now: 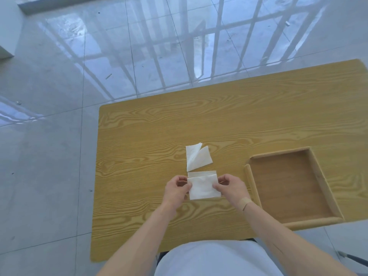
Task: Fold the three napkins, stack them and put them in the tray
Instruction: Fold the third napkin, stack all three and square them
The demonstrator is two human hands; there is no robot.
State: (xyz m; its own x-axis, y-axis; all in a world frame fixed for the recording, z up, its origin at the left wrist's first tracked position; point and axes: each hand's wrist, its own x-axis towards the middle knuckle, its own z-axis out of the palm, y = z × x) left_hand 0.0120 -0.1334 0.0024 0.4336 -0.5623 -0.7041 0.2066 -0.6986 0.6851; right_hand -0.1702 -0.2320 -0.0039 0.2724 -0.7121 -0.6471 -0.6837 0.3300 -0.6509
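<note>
A white napkin (204, 187) is held just above the wooden table (139, 136), folded over on itself. My left hand (178, 189) pinches its left edge and my right hand (231, 186) pinches its right edge. A strip of another white napkin (201, 173) lies flat on the table just beyond it, partly hidden. Farther back, a third napkin (198, 158) lies loosely folded with its corners spread. The wooden tray (251, 183) stands to the right of my hands and holds nothing.
The table's left edge and far edge drop to a glossy grey tiled floor (59, 116). The tray's near rim reaches the table's front right edge. My white shirt fills the bottom of the view.
</note>
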